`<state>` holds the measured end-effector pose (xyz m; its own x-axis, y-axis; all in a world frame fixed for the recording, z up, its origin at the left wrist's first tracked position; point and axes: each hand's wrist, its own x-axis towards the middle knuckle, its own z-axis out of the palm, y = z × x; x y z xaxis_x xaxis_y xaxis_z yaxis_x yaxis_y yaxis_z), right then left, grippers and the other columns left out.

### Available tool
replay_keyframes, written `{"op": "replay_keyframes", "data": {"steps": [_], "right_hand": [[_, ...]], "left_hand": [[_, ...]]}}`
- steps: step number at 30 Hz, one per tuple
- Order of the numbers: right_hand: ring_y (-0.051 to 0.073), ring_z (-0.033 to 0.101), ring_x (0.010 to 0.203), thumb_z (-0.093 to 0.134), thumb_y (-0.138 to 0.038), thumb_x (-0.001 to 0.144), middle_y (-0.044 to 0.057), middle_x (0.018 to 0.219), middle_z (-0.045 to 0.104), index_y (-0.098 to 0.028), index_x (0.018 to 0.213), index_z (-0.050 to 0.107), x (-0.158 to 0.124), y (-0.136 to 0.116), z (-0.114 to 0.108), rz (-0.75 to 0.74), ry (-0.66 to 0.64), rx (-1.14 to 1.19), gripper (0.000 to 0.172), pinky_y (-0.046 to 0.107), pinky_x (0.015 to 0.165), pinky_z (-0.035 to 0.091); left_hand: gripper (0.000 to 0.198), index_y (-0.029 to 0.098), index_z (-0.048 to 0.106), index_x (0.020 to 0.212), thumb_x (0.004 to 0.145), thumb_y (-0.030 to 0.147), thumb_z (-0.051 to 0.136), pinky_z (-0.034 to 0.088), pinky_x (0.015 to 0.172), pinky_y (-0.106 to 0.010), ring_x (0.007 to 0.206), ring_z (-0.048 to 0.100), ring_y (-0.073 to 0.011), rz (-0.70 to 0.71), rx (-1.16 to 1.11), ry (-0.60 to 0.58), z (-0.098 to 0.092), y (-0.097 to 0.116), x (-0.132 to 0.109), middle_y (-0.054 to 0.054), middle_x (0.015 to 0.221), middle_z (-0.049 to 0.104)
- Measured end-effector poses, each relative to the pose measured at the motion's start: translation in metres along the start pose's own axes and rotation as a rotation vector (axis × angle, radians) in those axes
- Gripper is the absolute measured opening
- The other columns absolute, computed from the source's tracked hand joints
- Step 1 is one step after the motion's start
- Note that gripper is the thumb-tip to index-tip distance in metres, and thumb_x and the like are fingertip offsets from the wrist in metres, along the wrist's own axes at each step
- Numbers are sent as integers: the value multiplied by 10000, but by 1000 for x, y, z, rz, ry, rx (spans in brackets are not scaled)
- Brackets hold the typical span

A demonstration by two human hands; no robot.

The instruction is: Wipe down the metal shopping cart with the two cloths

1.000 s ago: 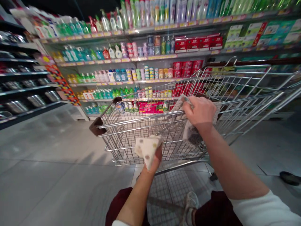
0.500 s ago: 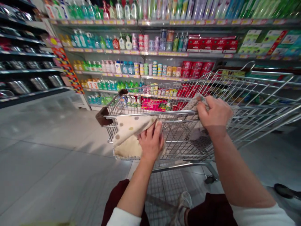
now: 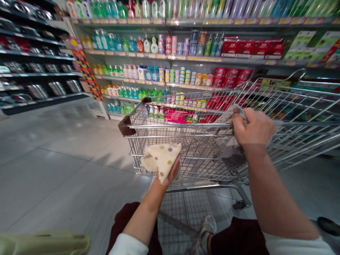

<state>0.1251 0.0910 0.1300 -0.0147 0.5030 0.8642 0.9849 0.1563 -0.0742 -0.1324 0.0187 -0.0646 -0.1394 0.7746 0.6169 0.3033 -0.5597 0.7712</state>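
Grey shop floor (image 3: 53, 177), stocked shelves (image 3: 186, 56) beyond wire cart (image 3: 186, 126); left hand (image 3: 171, 173) tight around dotted cloth (image 3: 160, 159), right hand (image 3: 253, 129) around grey cloth (image 3: 231, 156).

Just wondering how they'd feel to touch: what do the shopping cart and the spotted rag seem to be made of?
The shopping cart looks like bright plated steel wire: thin rods glinting under the lights. The spotted rag, in the left hand, seems soft, matte cloth: it folds limply.

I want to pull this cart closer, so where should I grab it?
Take the cart by its top rail, from above: it is a bare horizontal bar on the near side, free between the brown corner and your right hand.
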Motion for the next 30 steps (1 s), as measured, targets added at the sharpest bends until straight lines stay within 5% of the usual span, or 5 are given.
{"op": "replay_keyframes", "data": {"steps": [5,8,18,26,30], "right_hand": [[171,370,680,459,-368,865,29,658,460,-211,673,450,-2,2,-1,-8,-1,6,247,313,641,147],[170,355,675,454,-370,860,28,653,453,-218,668,407,-1,3,-1,-6,-6,20,250,317,641,139],[165,248,668,482,-352,830,15,642,375,-238,680,274,3,-2,-5,20,-47,26,280,330,637,146],[173,269,673,453,-355,830,10,650,352,-243,688,267,1,-1,-7,7,-42,16,260,336,643,157],[177,268,672,437,-358,833,13,645,321,-246,686,270,0,1,-6,2,-34,27,249,331,637,144]], "left_hand": [[299,236,728,1140,854,258,644,515,972,-374,983,668,-224,371,624,386,16,14,26,-101,1026,698],[256,216,744,1083,850,220,637,522,861,-294,831,647,-182,491,913,444,16,15,24,-80,909,663],[226,219,710,1055,911,230,536,546,859,-313,894,663,-211,359,852,100,-9,-4,-23,-74,912,682],[236,198,760,999,844,309,620,498,872,-351,871,609,-216,336,887,626,-18,5,20,-87,904,613],[249,187,774,958,846,313,591,484,777,-340,797,574,-211,244,958,604,-18,-1,19,-73,813,556]]}}
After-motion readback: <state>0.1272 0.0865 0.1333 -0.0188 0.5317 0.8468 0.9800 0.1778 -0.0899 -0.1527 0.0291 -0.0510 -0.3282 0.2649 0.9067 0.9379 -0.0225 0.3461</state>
